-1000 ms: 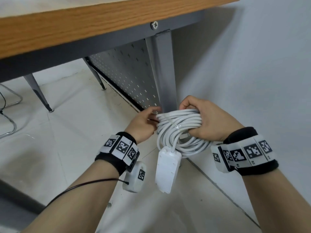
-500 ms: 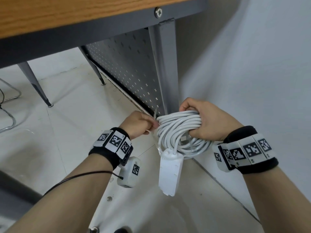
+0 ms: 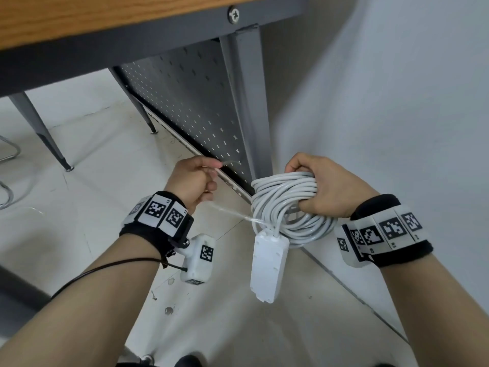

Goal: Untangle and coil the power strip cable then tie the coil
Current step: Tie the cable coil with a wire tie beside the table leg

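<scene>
My right hand (image 3: 326, 190) grips a coil of white cable (image 3: 284, 207), fingers wrapped through its loops. The white power strip (image 3: 268, 264) hangs down from the coil's lower left. A thin clear tie (image 3: 230, 213) stretches taut from the coil's left side up to my left hand (image 3: 194, 182), which pinches it in a closed fist; the tie's free end sticks out past my fingers at the top. My left hand is a hand's width left of the coil.
A wooden desk (image 3: 105, 19) with a grey frame is overhead. Its metal leg (image 3: 250, 102) and a perforated grey panel (image 3: 190, 99) stand just behind my hands. A white wall (image 3: 397, 102) is on the right. Pale floor tiles lie below.
My left hand has pulled away from the coil to the left, drawing the clear tie out taut. The coil and power strip stay in my right hand.
</scene>
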The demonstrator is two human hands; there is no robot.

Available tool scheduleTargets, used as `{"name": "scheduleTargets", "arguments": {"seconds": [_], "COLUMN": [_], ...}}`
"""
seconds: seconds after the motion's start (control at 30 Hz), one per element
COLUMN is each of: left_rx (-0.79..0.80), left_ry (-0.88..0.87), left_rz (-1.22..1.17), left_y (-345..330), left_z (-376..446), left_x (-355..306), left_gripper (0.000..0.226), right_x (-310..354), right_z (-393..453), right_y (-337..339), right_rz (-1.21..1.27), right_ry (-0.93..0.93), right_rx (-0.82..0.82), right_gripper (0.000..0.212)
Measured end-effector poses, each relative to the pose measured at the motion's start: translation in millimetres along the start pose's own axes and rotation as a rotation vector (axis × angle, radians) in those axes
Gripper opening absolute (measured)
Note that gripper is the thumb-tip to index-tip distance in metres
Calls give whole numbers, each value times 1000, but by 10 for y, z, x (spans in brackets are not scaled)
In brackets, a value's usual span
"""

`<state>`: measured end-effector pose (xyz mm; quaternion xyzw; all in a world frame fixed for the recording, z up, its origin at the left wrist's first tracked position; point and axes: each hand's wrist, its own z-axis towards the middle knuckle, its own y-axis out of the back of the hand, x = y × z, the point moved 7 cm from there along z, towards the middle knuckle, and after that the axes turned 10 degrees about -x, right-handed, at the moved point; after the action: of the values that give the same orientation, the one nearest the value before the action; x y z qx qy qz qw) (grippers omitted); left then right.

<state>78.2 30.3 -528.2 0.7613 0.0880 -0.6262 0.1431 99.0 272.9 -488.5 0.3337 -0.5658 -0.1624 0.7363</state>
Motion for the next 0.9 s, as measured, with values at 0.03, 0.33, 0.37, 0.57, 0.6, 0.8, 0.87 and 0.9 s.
{"name": "scheduleTargets", "arguments": {"seconds": [0.03, 0.33, 0.37, 0.57, 0.6, 0.8, 0.87, 0.9], "left_rx": [-4, -83, -111, -206, -239, -233, -326, -414], "left_ry": [3, 4, -12, 42, 50, -40, -114, -151], "left_rz": [14, 236, 336, 747, 783, 743, 749, 762], "left_y": [37, 331, 379, 727, 811, 885, 914, 964], "left_z": [-6, -19, -8, 43, 54, 0, 4, 4], "left_x": [-9, -42, -26, 86, 73, 26, -48, -108], "left_gripper": [36, 13, 11, 27, 27, 36, 40, 40], "right_x": [-31, -243, -253, -292, -292, -277, -278, -285], "right_z": [-22, -181, -193, -235, -239, -221, -210, -204], "right_y": [9, 151, 154, 125, 120, 89, 92, 106], "right_rz": [-6, -98, -99, -106, -110, -110, -103, -103], "right_ry": [-9, -66, -68, -82, -81, -85, -95, -100], "right_rx": [2, -22, -28, -26, -26, -21, -31, -41], "right_gripper": [50, 49, 49, 49, 48, 48, 50, 50]}}
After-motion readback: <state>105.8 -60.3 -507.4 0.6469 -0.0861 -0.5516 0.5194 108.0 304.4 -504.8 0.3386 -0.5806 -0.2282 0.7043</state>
